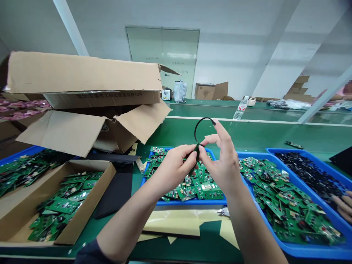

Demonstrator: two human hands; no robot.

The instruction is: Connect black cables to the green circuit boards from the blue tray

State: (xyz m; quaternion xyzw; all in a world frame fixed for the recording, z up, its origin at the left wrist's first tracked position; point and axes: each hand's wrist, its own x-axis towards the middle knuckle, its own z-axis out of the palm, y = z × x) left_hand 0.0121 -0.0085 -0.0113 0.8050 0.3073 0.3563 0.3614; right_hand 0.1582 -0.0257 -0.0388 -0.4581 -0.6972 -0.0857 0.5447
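Both of my hands are raised over a blue tray (189,201) of green circuit boards. My left hand (173,167) pinches a small green circuit board (195,152) between thumb and fingers. My right hand (222,161) meets it there. It pinches a thin black band (202,126) that curls up in a loop above the fingers, with the forefinger stretched up along the loop. The board is mostly hidden by the fingers.
A wider blue tray (302,249) of boards lies to the right, then one (338,176) with small black parts, where another person's fingers (343,207) rest. A cardboard box (90,216) of boards sits left, under big open cartons (82,95). A water bottle (241,108) stands behind.
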